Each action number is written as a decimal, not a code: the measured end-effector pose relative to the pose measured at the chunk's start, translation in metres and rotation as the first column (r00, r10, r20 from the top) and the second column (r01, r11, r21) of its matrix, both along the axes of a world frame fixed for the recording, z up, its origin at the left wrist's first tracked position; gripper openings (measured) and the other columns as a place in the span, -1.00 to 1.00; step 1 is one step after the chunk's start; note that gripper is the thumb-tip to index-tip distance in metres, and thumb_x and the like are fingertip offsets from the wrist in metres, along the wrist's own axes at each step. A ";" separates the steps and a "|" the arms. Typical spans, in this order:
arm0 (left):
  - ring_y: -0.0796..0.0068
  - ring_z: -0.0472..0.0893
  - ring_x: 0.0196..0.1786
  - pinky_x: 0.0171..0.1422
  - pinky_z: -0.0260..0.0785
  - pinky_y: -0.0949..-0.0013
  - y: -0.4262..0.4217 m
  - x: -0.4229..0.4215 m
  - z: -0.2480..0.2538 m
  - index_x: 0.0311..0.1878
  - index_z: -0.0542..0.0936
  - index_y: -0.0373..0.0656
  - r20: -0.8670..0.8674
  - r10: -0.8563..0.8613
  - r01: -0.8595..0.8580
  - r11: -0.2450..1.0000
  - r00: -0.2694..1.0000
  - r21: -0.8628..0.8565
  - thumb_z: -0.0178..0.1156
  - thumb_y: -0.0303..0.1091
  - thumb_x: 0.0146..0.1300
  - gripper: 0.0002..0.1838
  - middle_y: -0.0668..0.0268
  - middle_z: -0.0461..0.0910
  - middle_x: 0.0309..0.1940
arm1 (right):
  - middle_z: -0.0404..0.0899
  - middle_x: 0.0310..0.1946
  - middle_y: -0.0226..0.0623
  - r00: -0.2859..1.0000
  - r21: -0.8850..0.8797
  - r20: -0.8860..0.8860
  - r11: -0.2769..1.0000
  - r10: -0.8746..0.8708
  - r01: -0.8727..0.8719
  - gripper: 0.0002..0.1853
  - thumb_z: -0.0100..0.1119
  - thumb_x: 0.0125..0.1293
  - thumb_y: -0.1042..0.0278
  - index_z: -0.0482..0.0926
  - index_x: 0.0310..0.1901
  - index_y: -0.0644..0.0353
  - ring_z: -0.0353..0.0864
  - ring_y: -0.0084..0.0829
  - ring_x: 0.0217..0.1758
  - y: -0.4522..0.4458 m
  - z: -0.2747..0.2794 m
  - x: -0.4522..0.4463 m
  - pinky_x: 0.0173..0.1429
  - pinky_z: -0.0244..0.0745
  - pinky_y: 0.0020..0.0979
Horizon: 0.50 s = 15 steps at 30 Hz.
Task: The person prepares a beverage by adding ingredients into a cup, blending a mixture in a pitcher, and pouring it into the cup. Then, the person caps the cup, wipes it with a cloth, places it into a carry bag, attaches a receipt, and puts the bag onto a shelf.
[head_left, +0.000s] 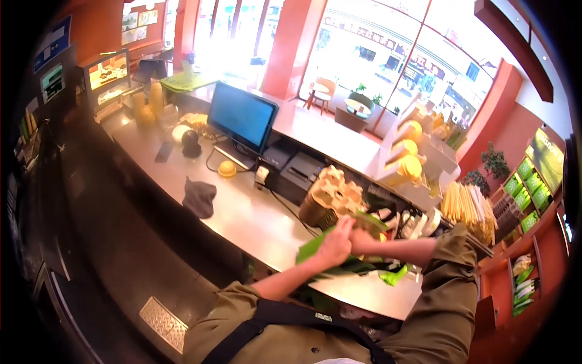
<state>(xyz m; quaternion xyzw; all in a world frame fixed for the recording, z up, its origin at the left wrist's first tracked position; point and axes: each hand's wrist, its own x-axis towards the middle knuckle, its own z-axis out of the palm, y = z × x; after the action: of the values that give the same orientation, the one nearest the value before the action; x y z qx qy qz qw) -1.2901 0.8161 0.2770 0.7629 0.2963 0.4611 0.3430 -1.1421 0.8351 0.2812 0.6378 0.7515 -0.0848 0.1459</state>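
My left hand (335, 244) and my right hand (362, 241) are close together over the counter, just in front of a stack of cardboard cup carriers (327, 200). The fingers of my left hand are closed in a pinch on a flat green piece of material (310, 247), which sticks out on its left side. My right hand is curled beside it, its fingers partly hidden. More green shows behind the hands, and a bright green crumpled piece (394, 276) lies below my right forearm. The exact kind of green material cannot be made out.
A monitor (242, 115) and a dark printer-like box (303, 168) stand behind the counter (242, 227). A grey cloth (199, 198) and yellow dome (227, 168) lie to the left. Wrapped straws (464, 206) and a rack of yellow cups (405, 167) are at the right.
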 end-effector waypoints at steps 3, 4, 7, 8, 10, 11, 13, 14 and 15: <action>-0.10 0.32 0.24 0.28 0.26 0.13 0.027 -0.009 -0.006 0.21 0.27 -0.38 -0.003 -0.083 0.083 0.996 0.997 -0.016 -0.09 -0.56 0.03 -0.43 -0.07 0.21 0.25 | 0.62 -0.18 -0.04 0.998 0.032 -0.042 0.999 -0.042 0.043 -0.51 0.15 0.09 0.19 0.43 0.08 0.16 0.65 -0.06 -0.18 0.024 -0.086 0.007 -0.08 0.55 -0.13; -0.10 0.33 0.23 0.27 0.26 0.13 0.035 -0.018 0.002 0.22 0.26 -0.38 -0.002 -0.090 0.090 0.995 0.996 -0.040 -0.08 -0.55 0.03 -0.42 -0.06 0.20 0.26 | 0.61 -0.18 -0.05 0.999 -0.001 -0.015 0.999 -0.046 0.046 -0.51 0.15 0.10 0.19 0.44 0.08 0.17 0.65 -0.07 -0.18 0.029 -0.101 0.006 -0.08 0.55 -0.14; -0.11 0.37 0.18 0.23 0.29 0.08 0.053 -0.030 -0.003 0.22 0.27 -0.33 -0.033 -0.107 0.104 0.992 0.994 -0.076 -0.07 -0.55 0.03 -0.43 0.00 0.22 0.25 | 0.61 -0.15 -0.07 0.999 -0.079 0.030 0.997 -0.025 0.027 -0.51 0.17 0.11 0.18 0.44 0.09 0.17 0.64 -0.10 -0.19 0.048 -0.122 -0.001 -0.07 0.54 -0.16; -0.11 0.37 0.18 0.22 0.30 0.07 0.058 -0.031 -0.008 0.21 0.28 -0.31 -0.029 -0.119 0.117 0.990 0.992 -0.079 -0.07 -0.55 0.03 -0.43 0.01 0.23 0.25 | 0.61 -0.15 -0.08 0.999 -0.105 0.036 0.994 -0.013 0.017 -0.51 0.17 0.12 0.18 0.44 0.09 0.17 0.64 -0.12 -0.19 0.055 -0.125 -0.003 -0.07 0.53 -0.17; -0.11 0.45 0.08 0.14 0.35 0.04 0.067 -0.026 -0.015 0.19 0.30 -0.25 0.033 -0.069 0.069 0.998 0.997 -0.005 -0.05 -0.52 0.05 -0.46 0.06 0.27 0.23 | 0.60 -0.13 -0.09 0.998 -0.179 0.060 0.984 0.021 -0.010 -0.51 0.18 0.12 0.17 0.44 0.09 0.18 0.64 -0.14 -0.19 0.064 -0.124 -0.006 -0.06 0.53 -0.19; -0.12 0.48 0.03 0.11 0.38 0.02 0.072 -0.024 -0.017 0.18 0.32 -0.23 0.059 -0.049 0.047 0.998 0.997 0.029 -0.04 -0.50 0.06 -0.48 0.09 0.29 0.22 | 0.60 -0.12 -0.10 0.997 -0.221 0.065 0.975 0.044 -0.029 -0.51 0.18 0.13 0.17 0.45 0.09 0.18 0.63 -0.15 -0.19 0.068 -0.123 -0.007 -0.06 0.52 -0.20; -0.09 0.50 0.01 0.08 0.40 0.02 0.079 -0.028 -0.007 0.16 0.33 -0.20 -0.072 -0.066 0.063 0.997 0.995 -0.032 -0.01 -0.45 0.06 -0.49 0.08 0.31 0.20 | 0.60 -0.11 -0.12 0.988 -0.329 0.084 0.940 0.128 -0.093 -0.51 0.19 0.14 0.16 0.45 0.10 0.18 0.63 -0.17 -0.20 0.074 -0.107 -0.013 -0.06 0.52 -0.21; -0.07 0.51 0.00 0.07 0.41 0.03 0.080 -0.029 0.000 0.16 0.34 -0.19 -0.135 -0.081 0.073 0.995 0.988 -0.062 0.01 -0.43 0.06 -0.49 0.08 0.32 0.19 | 0.59 -0.10 -0.12 0.977 -0.399 0.101 0.907 0.187 -0.133 -0.50 0.19 0.14 0.16 0.45 0.10 0.19 0.63 -0.18 -0.20 0.077 -0.092 -0.017 -0.05 0.51 -0.22; 0.00 0.45 0.13 0.16 0.37 0.11 0.081 -0.031 0.009 0.18 0.34 -0.19 -0.212 -0.107 0.075 0.985 0.971 -0.156 0.02 -0.44 0.06 -0.47 0.06 0.32 0.20 | 0.59 -0.09 -0.13 0.959 -0.479 0.108 0.859 0.261 -0.180 -0.50 0.20 0.15 0.16 0.45 0.10 0.19 0.63 -0.19 -0.20 0.078 -0.067 -0.023 -0.05 0.51 -0.23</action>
<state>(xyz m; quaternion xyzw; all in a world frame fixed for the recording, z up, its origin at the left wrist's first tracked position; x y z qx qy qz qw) -1.3206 0.8971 0.2864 0.7945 0.3302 0.3346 0.3844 -1.1655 0.9135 0.2138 0.4985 0.7623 -0.1902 0.3664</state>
